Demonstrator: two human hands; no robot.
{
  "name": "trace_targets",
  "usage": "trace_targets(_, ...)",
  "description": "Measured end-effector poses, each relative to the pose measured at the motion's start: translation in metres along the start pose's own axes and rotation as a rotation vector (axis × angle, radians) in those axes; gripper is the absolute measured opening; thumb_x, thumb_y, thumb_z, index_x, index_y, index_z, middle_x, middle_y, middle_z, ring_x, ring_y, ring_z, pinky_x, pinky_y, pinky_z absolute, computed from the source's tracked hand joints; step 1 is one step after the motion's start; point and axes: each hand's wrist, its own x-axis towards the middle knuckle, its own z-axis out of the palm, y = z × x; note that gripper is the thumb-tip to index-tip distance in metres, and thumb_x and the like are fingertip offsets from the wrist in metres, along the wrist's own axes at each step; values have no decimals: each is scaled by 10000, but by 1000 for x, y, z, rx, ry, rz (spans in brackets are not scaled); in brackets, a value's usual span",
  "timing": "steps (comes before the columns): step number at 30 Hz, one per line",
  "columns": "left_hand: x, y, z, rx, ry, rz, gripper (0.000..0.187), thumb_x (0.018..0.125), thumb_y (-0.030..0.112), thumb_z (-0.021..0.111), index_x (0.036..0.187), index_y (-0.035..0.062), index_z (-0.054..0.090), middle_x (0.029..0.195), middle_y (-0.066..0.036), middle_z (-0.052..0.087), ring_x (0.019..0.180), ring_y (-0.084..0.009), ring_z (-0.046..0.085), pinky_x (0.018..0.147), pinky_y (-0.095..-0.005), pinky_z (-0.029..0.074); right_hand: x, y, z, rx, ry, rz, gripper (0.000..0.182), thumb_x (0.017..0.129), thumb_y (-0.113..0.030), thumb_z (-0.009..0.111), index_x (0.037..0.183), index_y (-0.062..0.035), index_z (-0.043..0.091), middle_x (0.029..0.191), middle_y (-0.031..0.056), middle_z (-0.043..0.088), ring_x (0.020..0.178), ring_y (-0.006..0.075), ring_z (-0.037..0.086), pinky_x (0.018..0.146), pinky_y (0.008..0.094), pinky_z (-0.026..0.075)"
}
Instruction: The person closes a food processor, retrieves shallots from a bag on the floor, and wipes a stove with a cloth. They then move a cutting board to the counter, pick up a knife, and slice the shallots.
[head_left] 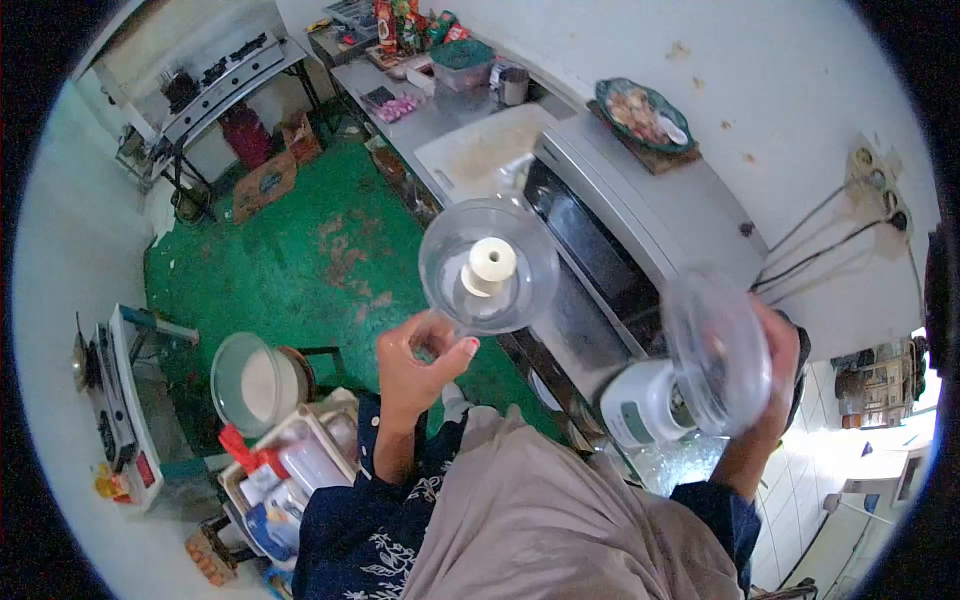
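Note:
My left hand is closed around the handle of a clear food processor bowl, lifted over the green floor beside the counter. A cream-coloured spindle stands in the middle of the bowl. On the right, my right hand grips a clear plastic lid, smeared by motion, its fingers partly hidden behind it. Below the lid, the white food processor base rests by the counter's near end, partly covered by the lid.
A microwave-like silver appliance lies along the counter, with a dish of food on top. Farther back are a lidded tub and a pink heap. A basin and a crate stand on the left.

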Motion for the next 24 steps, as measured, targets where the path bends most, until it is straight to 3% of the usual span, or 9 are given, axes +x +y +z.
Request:
trace_targets(1,20,9,-15,26,-13,44,261,715,168,764,643,35,551,580,18,509,550,-41,457,505,-213,368,35,-20,27,120,-92,-7,323,758,-145,699,1031,23,656,951,54,658,858,116,610,792,257,488)
trace_targets(3,47,17,-37,45,-32,35,278,712,190,774,658,22,558,581,13,513,553,-47,469,499,-216,375,95,-46,65,138,-242,21,472,725,-190,737,1132,24,632,989,81,661,878,131,608,821,269,480)
trace_targets(5,71,21,-58,114,-42,81,283,709,195,778,666,17,563,584,8,516,555,-50,473,499,-217,378,150,-75,104,144,-400,-12,463,741,-174,736,1152,9,627,993,75,661,859,122,600,804,262,481)
trace_targets(11,140,24,-117,-86,-2,-38,289,713,205,785,694,4,579,601,20,522,572,-44,466,516,-209,375,256,-128,201,-5,-705,-228,429,772,-175,737,1143,11,629,972,64,660,875,116,592,795,267,481)
trace_targets(14,178,25,-142,-77,-5,-64,286,714,208,788,709,3,588,612,28,528,580,-41,459,529,-204,381,297,-146,235,-137,-759,-446,455,744,-196,745,1129,21,634,891,40,613,847,123,557,776,270,462)
trace_targets(20,246,26,-185,-139,-4,7,269,710,198,789,709,21,586,643,35,509,603,-40,445,534,-208,360,371,-175,284,-364,-813,-871,473,709,-215,754,1134,-37,646,874,74,611,817,178,557,756,314,455)
trace_targets(24,293,11,-207,-119,26,64,267,707,194,787,716,29,577,646,46,480,611,-40,424,539,-208,348,425,-189,314,-383,-853,-940,477,703,-230,749,1129,-42,647,871,98,608,792,213,574,730,322,468)
